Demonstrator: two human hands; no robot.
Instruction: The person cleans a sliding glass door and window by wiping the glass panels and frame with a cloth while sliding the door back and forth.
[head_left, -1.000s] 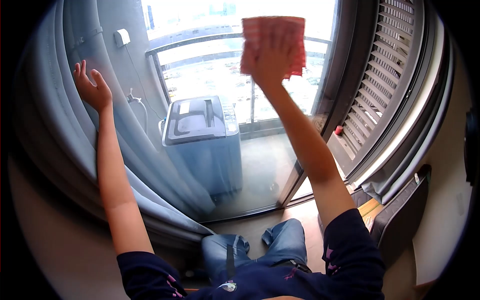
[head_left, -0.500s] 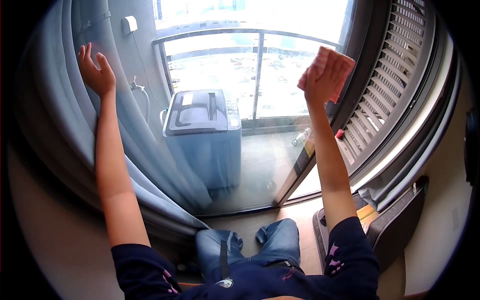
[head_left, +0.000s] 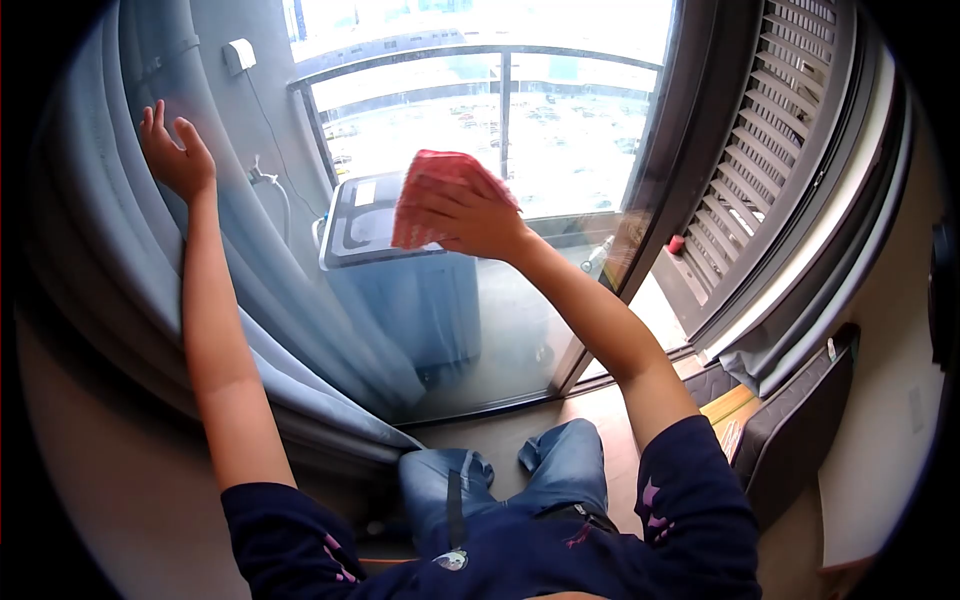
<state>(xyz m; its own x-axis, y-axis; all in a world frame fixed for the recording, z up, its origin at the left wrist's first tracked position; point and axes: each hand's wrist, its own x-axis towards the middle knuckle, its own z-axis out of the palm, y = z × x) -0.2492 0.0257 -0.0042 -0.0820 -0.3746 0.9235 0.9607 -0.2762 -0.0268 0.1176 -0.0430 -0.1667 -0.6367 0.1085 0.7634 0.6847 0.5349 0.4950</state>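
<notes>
A red-and-white checked cloth point(head_left: 436, 185) lies under my right hand point(head_left: 470, 213), flat against the glass door point(head_left: 530, 330). In the view it covers part of the washing machine point(head_left: 400, 290) that stands behind the glass. My left hand point(head_left: 180, 155) is raised at the upper left, fingers apart and holding nothing, against the grey-blue curtain point(head_left: 215, 200).
Beyond the glass runs a balcony railing point(head_left: 505, 110). A louvred shutter point(head_left: 745, 170) is at the right, with a small red object point(head_left: 675, 244) near it. A dark padded panel point(head_left: 800, 430) leans at the lower right. A white wall box point(head_left: 239, 56) hangs upper left.
My right hand went with the cloth from the top of the glass to the right frame, then back left and lower. My left hand stays at the curtain.
</notes>
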